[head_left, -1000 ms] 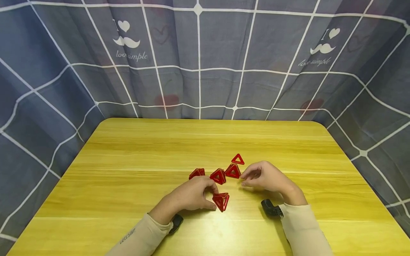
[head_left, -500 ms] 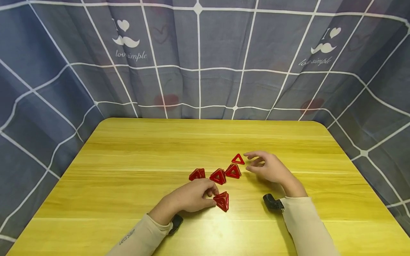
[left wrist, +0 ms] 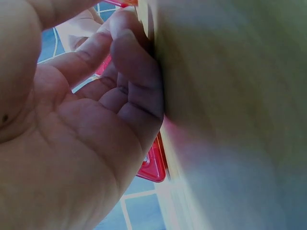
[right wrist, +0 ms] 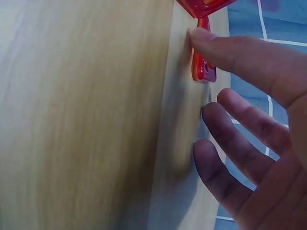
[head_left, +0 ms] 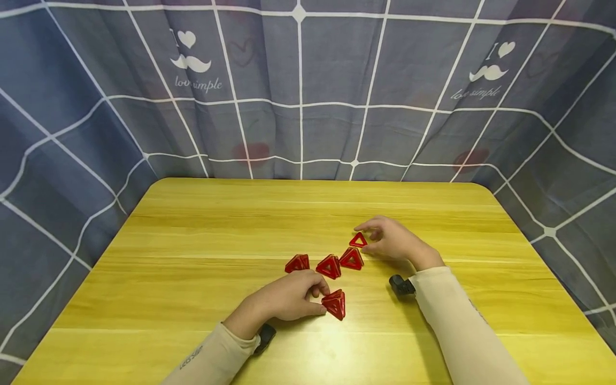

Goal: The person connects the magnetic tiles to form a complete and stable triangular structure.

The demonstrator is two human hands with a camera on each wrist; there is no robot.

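Note:
In the head view my left hand (head_left: 294, 295) lies low over the table, its thumb and index finger pinching the left side of a small pyramid of red triangle tiles (head_left: 335, 303). The left wrist view has the other fingers curled against the tabletop. My right hand (head_left: 393, 240) reaches round a single flat red triangle tile (head_left: 358, 240), thumb near its lower right corner and index finger beyond its tip. In the right wrist view the thumb overlaps that tile (right wrist: 205, 67), and the remaining fingers are spread and hold nothing.
Behind the left hand stand more red tile pyramids: one on the left (head_left: 297, 263), a middle one (head_left: 329, 266) and a right one (head_left: 352, 259) just in front of the loose tile. A grey checked curtain (head_left: 327, 133) hangs behind the yellow wooden table (head_left: 221, 214).
My right hand has moved away from the right pyramid, then up and left round the loose tile. At my left fingers, the pyramid's gaping tiles have come together.

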